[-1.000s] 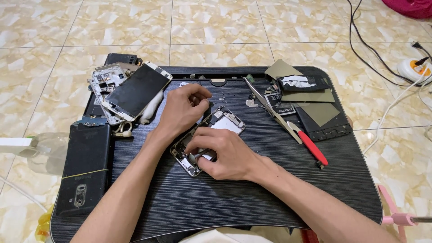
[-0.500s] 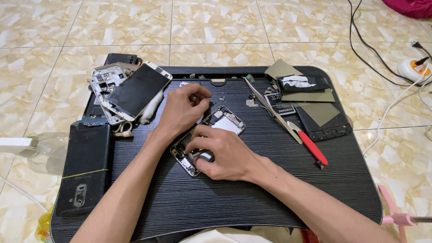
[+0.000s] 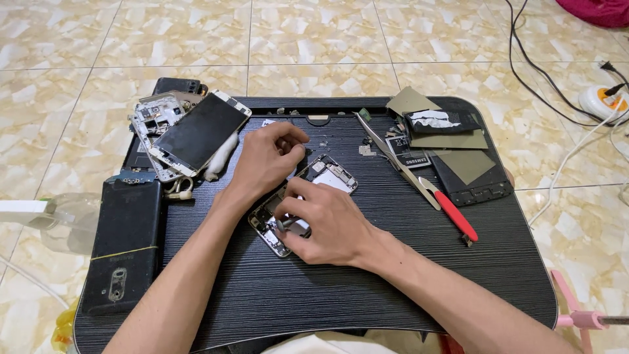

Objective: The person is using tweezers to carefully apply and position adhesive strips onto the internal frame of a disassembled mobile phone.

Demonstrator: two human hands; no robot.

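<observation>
An opened phone chassis (image 3: 327, 177) with exposed circuit boards lies near the middle of a black ribbed lap table (image 3: 367, 288). My left hand (image 3: 268, 157) rests on the chassis's upper left side, fingers curled and steadying it. My right hand (image 3: 324, 223) covers the lower half and pinches a small dark tool tip (image 3: 286, 224) against the board. Most of the chassis is hidden under both hands.
A pile of phone parts with a black screen (image 3: 200, 131) sits at the table's upper left, and a dark phone back (image 3: 124, 239) at the left edge. Red-handled tweezers (image 3: 452, 213), flat phone parts and a battery (image 3: 452, 141) lie to the right. Cables and a power strip (image 3: 603, 101) are on the tiled floor.
</observation>
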